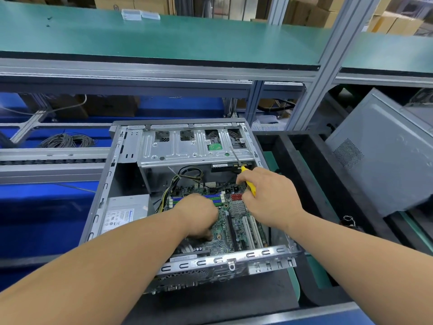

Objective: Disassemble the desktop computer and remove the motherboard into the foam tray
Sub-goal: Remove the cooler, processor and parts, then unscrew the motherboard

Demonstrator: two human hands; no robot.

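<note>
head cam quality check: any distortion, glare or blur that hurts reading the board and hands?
Head view: strong wide-angle bowing, shelf rails curve; motherboard fairly sharp at centre, partly hidden by the left hand; right hand with yellow screwdriver clear; mild glare on the case's front rail; forearms at the bottom edge soft; lighting even, shadows faint.

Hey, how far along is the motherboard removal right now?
Done: the case is open. In hand: the left hand rests on the motherboard, still inside; the right hand holds a yellow screwdriver. Left: moving it to the black foam tray.
</note>
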